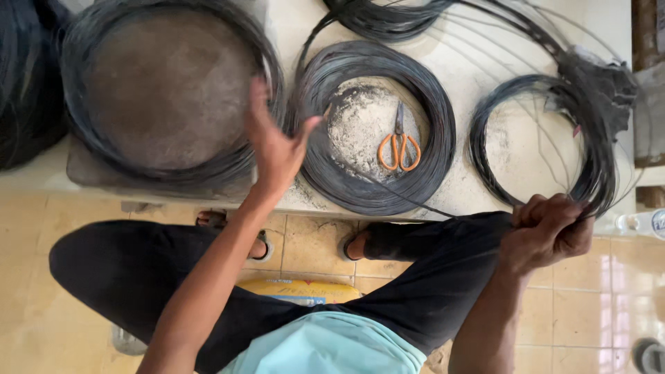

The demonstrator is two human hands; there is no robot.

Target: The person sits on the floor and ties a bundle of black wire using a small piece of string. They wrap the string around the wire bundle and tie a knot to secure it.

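A loose coil of thin black wire (554,138) lies on the right side of a low pale work slab (478,62), its near edge hanging over the slab's front. The right hand (547,232) is clenched around that near edge, gripping a bundle of strands, and sits just below and in front of the coil. A single strand (415,202) runs from the fist leftward to a thicker, tightly wound coil (374,125) in the middle of the slab. Orange-handled scissors (399,145) lie inside that middle coil. The left hand (277,142) is open, fingers spread, resting between the middle coil and a large wire ring (170,90) on the left. The person sits with knees in dark trousers (429,277) apart, sandalled feet (235,232) on a tan tiled floor (596,305).
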